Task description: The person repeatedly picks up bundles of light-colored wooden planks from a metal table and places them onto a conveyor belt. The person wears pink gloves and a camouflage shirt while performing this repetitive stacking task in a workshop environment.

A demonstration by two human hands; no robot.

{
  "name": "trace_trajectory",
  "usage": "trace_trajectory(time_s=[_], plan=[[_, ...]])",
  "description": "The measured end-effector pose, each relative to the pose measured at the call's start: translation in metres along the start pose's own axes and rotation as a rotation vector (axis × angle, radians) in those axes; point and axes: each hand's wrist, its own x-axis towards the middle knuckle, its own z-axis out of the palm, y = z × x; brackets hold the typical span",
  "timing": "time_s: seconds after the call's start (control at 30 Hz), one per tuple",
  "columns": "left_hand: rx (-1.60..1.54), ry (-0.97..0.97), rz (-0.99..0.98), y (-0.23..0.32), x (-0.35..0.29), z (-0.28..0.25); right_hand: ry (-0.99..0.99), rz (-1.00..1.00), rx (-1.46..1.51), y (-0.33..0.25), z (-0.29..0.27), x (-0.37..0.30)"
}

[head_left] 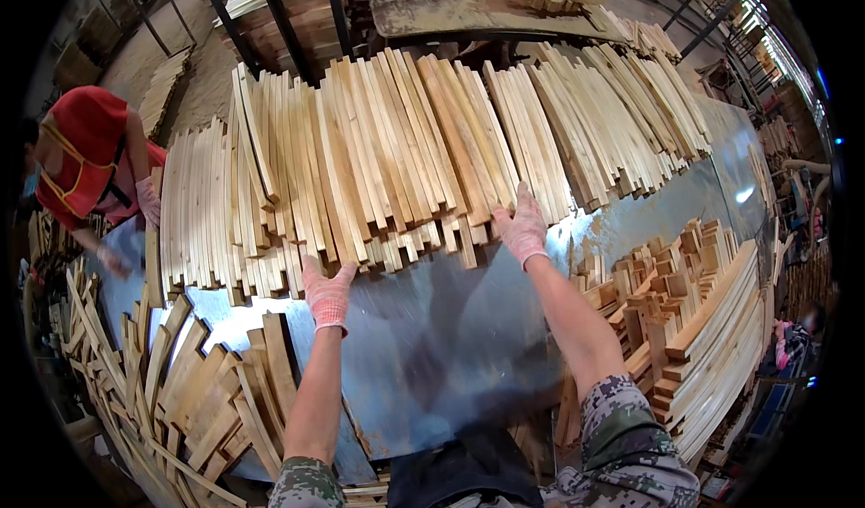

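A wide row of pale wooden strips point(387, 139) lies side by side across a metal tabletop point(405, 355), their near ends uneven. My left hand point(327, 294), in a pinkish work glove, is at the near ends left of the middle, thumb apart from the fingers. Farther right, my right hand point(523, 229), gloved alike, rests against the strip ends with its fingers and thumb spread. Neither hand is wrapped round a strip. Several shorter strip ends point(468, 249) jut out between the hands. The left fingertips are partly lost against the wood.
Curved offcut strips point(212, 400) are heaped at the near left. On the near right, more strips and short blocks point(676, 301) are stacked. A person in a red top point(90, 148) stands at the table's left end, one gloved hand by the row. Dark metal posts point(302, 22) rise behind.
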Motion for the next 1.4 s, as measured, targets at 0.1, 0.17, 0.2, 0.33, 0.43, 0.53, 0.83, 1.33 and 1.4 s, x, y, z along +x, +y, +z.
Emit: trace_trajectory(time_s=[0.1, 0.17, 0.2, 0.33, 0.43, 0.53, 0.83, 1.33, 1.4], plan=[[0.114, -0.027, -0.088, 0.041, 0.006, -0.001, -0.178, 0.181, 0.135, -0.015, 0.014, 0.031], [0.199, -0.041, -0.112, 0.053, 0.009, -0.001, -0.078, 0.166, 0.035, -0.023, 0.038, 0.03], [0.232, -0.042, -0.113, 0.052, 0.012, 0.001, -0.025, 0.163, -0.015, -0.026, 0.05, 0.027], [0.32, -0.044, -0.129, 0.055, 0.014, -0.002, 0.024, 0.18, 0.49, -0.066, 0.044, 0.02], [0.384, -0.079, -0.135, 0.042, 0.018, -0.009, -0.381, 0.218, 0.236, -0.103, -0.008, 0.027], [0.434, -0.137, -0.037, 0.048, 0.018, -0.006, -0.324, 0.132, 0.097, -0.043, 0.045, 0.045], [0.337, -0.08, 0.038, 0.046, -0.003, 0.027, -0.364, 0.148, 0.135, -0.063, 0.012, 0.086], [-0.018, -0.062, 0.001, 0.079, 0.091, 0.037, -0.073, 0.153, 0.123, -0.106, 0.05, 0.114], [-0.026, -0.075, 0.005, 0.065, 0.073, 0.029, -0.172, 0.204, 0.1, -0.101, 0.038, 0.085]])
